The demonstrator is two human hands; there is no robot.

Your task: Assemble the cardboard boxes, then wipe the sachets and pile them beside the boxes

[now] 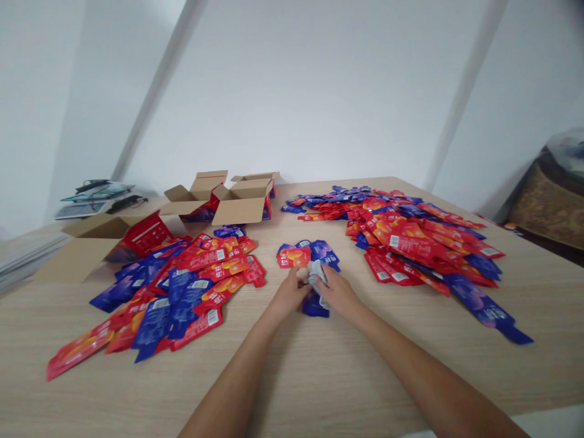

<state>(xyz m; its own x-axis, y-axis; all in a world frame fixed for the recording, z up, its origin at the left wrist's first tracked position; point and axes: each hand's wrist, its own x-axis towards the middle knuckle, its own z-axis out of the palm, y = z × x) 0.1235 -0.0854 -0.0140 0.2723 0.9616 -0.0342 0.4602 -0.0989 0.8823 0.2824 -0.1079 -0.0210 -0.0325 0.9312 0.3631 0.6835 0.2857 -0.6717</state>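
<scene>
A crumpled light-grey cloth [316,272] is bunched up at the middle of the table, with my right hand [340,293] closed on it. Close beside it, my left hand [287,295] has its fingers bent together near the cloth; what they grip, if anything, is hidden. Just beyond my fingers lie a red packet [292,258] and a blue packet [325,252] with printed fronts. Another blue packet [314,307] shows below my hands, partly covered by them.
A heap of red and blue packets [219,271] lies to the left, and a larger heap [401,234] to the right. Several opened cardboard boxes [239,210] stand at the back left. Flat items with cables [98,198] lie behind them. A wall closes the far side.
</scene>
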